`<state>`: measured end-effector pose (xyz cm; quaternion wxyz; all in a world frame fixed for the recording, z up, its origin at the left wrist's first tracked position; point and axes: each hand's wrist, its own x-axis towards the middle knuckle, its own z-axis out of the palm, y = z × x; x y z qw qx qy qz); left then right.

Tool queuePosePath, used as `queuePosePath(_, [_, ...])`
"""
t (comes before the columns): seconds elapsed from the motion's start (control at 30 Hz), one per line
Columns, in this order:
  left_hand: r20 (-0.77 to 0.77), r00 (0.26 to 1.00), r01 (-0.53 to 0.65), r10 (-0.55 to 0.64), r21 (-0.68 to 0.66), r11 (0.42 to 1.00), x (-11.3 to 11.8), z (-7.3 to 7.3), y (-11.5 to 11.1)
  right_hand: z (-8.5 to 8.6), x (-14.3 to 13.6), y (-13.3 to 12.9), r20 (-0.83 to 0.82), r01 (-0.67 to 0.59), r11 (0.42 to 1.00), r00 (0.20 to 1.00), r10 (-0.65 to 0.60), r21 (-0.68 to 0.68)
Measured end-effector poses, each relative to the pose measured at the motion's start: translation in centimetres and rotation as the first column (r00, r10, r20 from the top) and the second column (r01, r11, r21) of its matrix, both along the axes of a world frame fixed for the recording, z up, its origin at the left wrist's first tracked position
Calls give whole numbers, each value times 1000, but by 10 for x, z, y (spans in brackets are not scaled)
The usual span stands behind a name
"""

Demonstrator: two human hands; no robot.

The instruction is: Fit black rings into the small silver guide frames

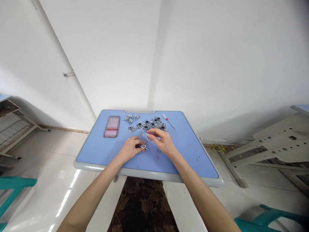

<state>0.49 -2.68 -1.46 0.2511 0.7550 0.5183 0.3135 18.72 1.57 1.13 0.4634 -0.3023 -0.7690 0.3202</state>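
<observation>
Gripping low w/ the L, pinching above w/ the R

The metal fitting [144, 146] sits at the near-middle of the blue surface [188, 154], btwn the two hands. The left hand [131, 147] is nearer: its thumb & fingers close on the fitting from the L side, touching it. From where I stand, the fitting's long axis seems to run crosswise, its stem end poking out to the R & tipped a bit toward the person.

The right hand [162, 140] is up & to the R, slightly farther from the person. Its thumb & forefinger are closed narrow on a slim tool [147, 140], pale at the top; can't tell exactly what type. The tool slants down & L to the fitting; it's too small to say if the tip actually touches.

Just beyond the hands, one loose fitting [141, 133] lies apart from the main pile [152, 124]. A smaller pile [129, 119] is farther back & L, and a screwdriver [168, 121] w/ red on its handle lies R of the main pile, angled toward the near R side.
</observation>
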Motion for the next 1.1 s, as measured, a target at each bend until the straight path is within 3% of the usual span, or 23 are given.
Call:
queuePosePath(0.33, [-26, 1000, -10, 10, 11, 1000, 0, -1, 0, -2, -5, -1, -39, 80, 996, 996, -79, 27])
queuePosePath(0.5, [-25, 1000, -16, 17, 14, 1000, 0, -2, 1, -6, -4, 1, -31, 34, 999, 999, -33, 35])
queuePosePath(0.67, [-19, 1000, -25, 25, 10, 1000, 1, 0, -1, -6, -1, 0, 82, -31, 980, 997, 15, 197])
queuePosePath(0.8, [-22, 1000, -14, 15, 25, 1000, 1, 0, -1, -2, 0, -2, 66, -98, 985, 994, 90, 139])
queuePosePath(0.93, [-41, 999, -14, 15, 18, 1000, 1, -1, 0, -3, -4, 0, -15, -1, 999, 1000, 2, 54])
queuePosePath(1.1, [-65, 998, -19, 19, 3, 1000, 2, 1, -1, -7, -7, 1, -36, 83, 994, 996, -81, 68])
